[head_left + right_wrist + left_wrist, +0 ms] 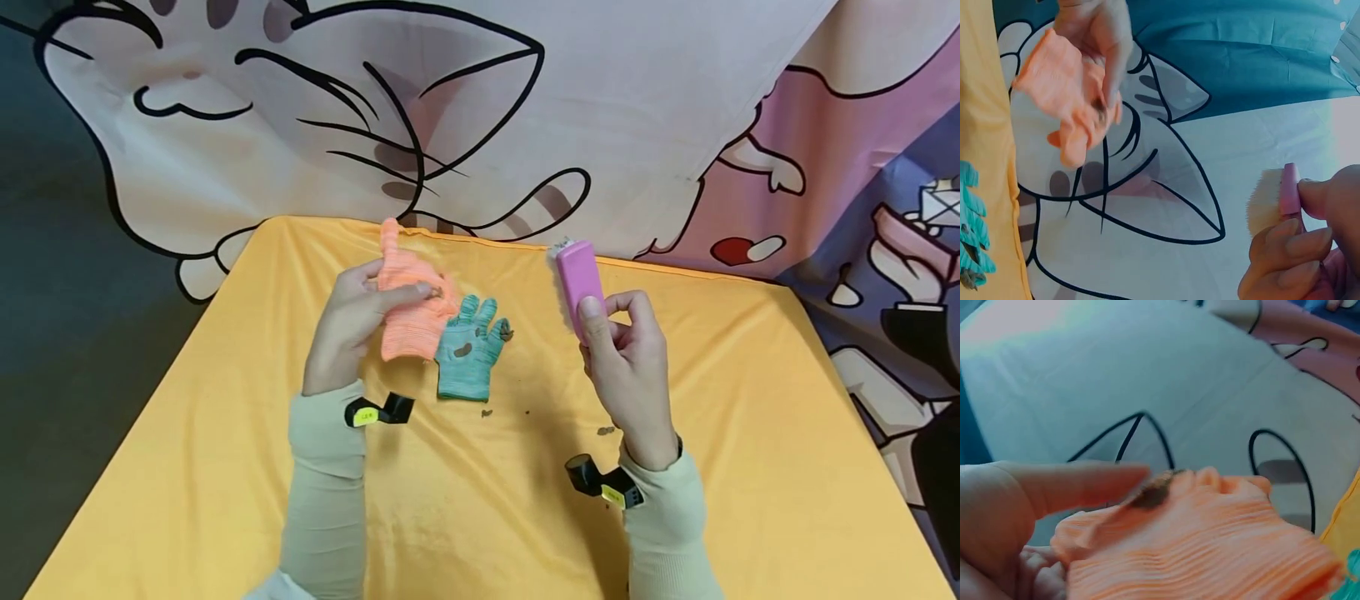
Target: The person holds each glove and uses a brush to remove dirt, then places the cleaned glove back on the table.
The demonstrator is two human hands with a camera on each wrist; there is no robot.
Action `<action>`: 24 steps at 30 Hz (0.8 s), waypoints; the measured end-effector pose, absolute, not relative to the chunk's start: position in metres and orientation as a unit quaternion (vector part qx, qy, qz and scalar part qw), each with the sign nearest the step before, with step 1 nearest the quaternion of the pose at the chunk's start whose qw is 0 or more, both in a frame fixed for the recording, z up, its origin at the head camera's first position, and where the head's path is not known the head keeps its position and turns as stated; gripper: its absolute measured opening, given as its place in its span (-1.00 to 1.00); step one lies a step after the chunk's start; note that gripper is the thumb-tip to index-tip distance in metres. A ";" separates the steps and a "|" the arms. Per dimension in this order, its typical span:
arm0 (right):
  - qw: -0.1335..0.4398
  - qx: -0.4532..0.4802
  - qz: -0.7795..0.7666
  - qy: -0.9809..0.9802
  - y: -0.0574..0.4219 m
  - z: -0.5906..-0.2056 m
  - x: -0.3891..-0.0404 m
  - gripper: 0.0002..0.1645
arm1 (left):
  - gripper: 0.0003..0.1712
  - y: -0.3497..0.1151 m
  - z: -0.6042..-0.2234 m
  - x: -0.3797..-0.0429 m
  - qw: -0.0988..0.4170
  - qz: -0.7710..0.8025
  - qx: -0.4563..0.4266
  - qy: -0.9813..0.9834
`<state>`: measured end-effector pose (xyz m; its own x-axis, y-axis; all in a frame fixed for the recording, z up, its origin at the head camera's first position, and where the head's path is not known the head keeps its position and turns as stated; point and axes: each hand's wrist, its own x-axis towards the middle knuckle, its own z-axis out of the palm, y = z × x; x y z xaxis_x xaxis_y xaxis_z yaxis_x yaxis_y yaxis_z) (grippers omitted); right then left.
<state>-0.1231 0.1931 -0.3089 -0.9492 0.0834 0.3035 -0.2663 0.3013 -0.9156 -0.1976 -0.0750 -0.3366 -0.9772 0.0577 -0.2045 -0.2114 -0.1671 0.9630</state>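
Note:
Raised above the table, my left hand (347,321) pinches an orange knitted glove (412,329) between thumb and fingers. A brown smear (1152,492) shows on the orange fabric beside the thumb in the left wrist view. My right hand (630,358) holds a pink brush (579,279) upright by its back, and its pale bristles (1265,203) face left in the right wrist view. Between the hands, a teal knitted glove (468,358) lies flat with its fingers pointing away. Brown patches mark its palm and one fingertip.
Yellow cloth (465,517) covers the table. Small brown crumbs (606,431) are scattered on it near the teal glove and the right wrist. A cartoon-printed curtain (637,108) hangs behind the far edge. Each wrist wears a strapped black camera (600,482).

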 end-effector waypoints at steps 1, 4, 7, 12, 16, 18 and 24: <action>0.144 0.055 0.587 -0.795 0.193 -0.308 -0.123 -0.78 | -0.46 -0.079 -0.338 -0.199 0.072 0.769 -0.073 0.631; 0.129 0.045 0.578 -0.804 0.191 -0.302 -0.122 -0.74 | -0.47 -0.088 -0.341 -0.201 -0.006 0.725 -0.113 0.679; 0.119 0.033 0.551 -0.825 0.192 -0.303 -0.125 -0.70 | -0.64 -0.092 -0.344 -0.202 -0.101 0.580 -0.144 0.795; 0.106 0.018 0.497 -0.861 0.198 -0.319 -0.136 -0.57 | -0.88 -0.090 -0.362 -0.212 -0.178 0.374 -0.181 0.892; 0.106 0.016 0.464 -0.879 0.200 -0.326 -0.140 -0.48 | -0.86 -0.080 -0.388 -0.221 -0.159 0.301 -0.224 0.913; 0.107 0.018 0.455 -0.884 0.201 -0.327 -0.140 -0.46 | -0.85 -0.071 -0.401 -0.224 -0.135 0.276 -0.242 0.920; 0.104 0.022 0.442 -0.891 0.203 -0.327 -0.139 -0.45 | -0.83 -0.029 -0.424 -0.224 -0.039 0.213 -0.203 0.955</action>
